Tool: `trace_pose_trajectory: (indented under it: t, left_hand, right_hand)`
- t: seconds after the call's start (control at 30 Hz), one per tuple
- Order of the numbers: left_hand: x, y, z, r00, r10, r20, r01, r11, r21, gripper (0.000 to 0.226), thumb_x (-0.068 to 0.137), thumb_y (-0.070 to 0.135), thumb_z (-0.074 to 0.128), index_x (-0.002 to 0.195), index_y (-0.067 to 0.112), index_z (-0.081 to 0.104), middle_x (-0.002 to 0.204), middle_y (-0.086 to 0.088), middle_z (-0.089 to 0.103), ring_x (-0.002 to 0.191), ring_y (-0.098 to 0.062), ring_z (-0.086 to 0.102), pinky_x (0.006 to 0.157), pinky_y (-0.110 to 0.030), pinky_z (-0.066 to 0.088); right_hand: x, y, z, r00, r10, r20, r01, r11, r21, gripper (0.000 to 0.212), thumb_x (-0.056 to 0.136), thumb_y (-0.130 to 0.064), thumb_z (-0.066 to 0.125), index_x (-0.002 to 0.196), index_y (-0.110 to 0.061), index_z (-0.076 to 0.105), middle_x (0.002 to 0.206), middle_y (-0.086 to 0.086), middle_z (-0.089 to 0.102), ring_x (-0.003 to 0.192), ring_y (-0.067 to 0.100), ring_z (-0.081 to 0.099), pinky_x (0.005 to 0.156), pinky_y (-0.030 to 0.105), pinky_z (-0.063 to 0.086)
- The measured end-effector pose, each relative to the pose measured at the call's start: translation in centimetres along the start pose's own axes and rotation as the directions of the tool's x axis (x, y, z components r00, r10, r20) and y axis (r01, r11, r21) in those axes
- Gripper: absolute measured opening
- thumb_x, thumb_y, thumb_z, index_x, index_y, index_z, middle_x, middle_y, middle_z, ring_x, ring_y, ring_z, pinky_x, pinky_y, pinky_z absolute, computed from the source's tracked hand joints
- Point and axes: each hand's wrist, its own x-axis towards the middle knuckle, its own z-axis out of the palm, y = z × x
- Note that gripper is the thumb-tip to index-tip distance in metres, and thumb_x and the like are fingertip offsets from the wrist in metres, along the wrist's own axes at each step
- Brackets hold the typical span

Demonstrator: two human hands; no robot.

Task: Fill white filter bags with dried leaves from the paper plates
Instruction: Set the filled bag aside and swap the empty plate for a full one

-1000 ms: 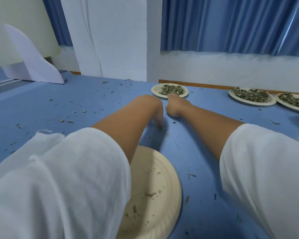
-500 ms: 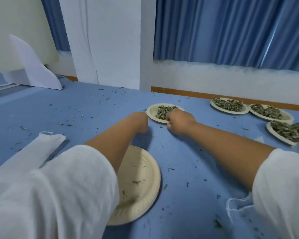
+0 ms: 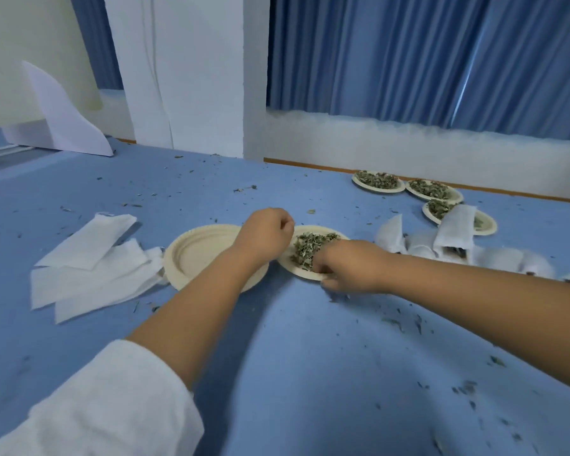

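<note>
A paper plate point(image 3: 333, 236) heaped with dried leaves point(image 3: 310, 246) lies on the blue surface, touching an empty paper plate point(image 3: 191, 258) on its left. My right hand point(image 3: 349, 269) grips the near rim of the leaf plate, fingers curled over its edge. My left hand point(image 3: 265, 235) is curled into a fist over the spot where the two plates meet, and nothing shows in it. Flat empty white filter bags point(image 3: 89, 271) lie to the left. Filled white bags point(image 3: 451, 240) are piled to the right.
Three more plates of leaves point(image 3: 379, 182) sit at the back right near the wall, one partly under a bag. Leaf crumbs are scattered over the blue surface point(image 3: 310, 357). A white folded sheet point(image 3: 60, 120) stands at the far left.
My right hand has drawn the leaf plate from the far side toward me, up against the empty plate. My left hand came back with it and lifted into a fist.
</note>
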Motion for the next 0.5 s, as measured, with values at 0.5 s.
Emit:
trace_pose_trajectory:
  t: [0.5]
  left_hand:
    - [-4.6,3.2,1.9,0.978,-0.009,-0.211,-0.034,0.98,-0.197,0.026,0.1,0.018,0.046,0.101,0.006,0.069,0.098,-0.006,0.069,0.094,-0.022,0.06,0.079,-0.032,0.045]
  right_hand:
    - [-3.4,-2.4,-2.9,0.979,0.131,-0.155,-0.111,0.985,0.128,0.023,0.098,-0.028,0.044,0.109,-0.019,0.062,0.099,0.002,0.066,0.087,0.021,0.058,0.071,0.034,0.048]
